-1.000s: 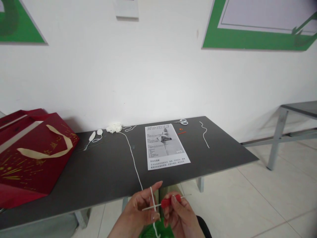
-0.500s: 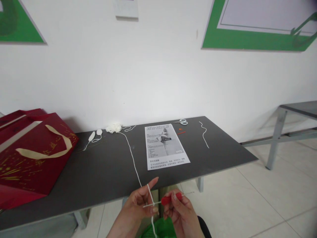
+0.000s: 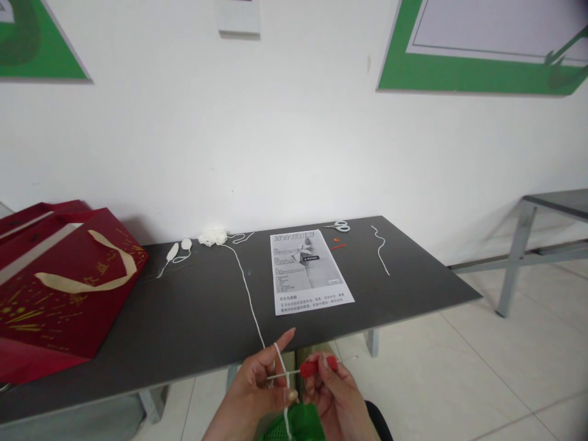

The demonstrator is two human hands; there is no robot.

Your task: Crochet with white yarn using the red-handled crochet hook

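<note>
My right hand [image 3: 337, 392] is closed round the red handle of a crochet hook [image 3: 316, 366]. The hook's thin metal shaft points left and meets the white yarn [image 3: 287, 361] in front of my left hand [image 3: 261, 380]. That yarn passes over my left index finger, which is stretched out, while the thumb and other fingers pinch the strand below the hook. From there the tail hangs down over a green basket [image 3: 301, 422]. The far end of the yarn runs back across the table to a loose white yarn ball [image 3: 213, 237].
On the dark table [image 3: 197, 331] lie a printed sheet [image 3: 307, 275], scissors [image 3: 340, 226], a small orange-red stick [image 3: 339, 247], a cut piece of yarn [image 3: 380, 248] and two white crocheted pieces [image 3: 173, 252]. A red gift bag [image 3: 68, 288] stands at the left.
The hook's shaft has shifted slightly against the yarn between my hands. Both hands stay nearly in place, and the whole view has moved a little.
</note>
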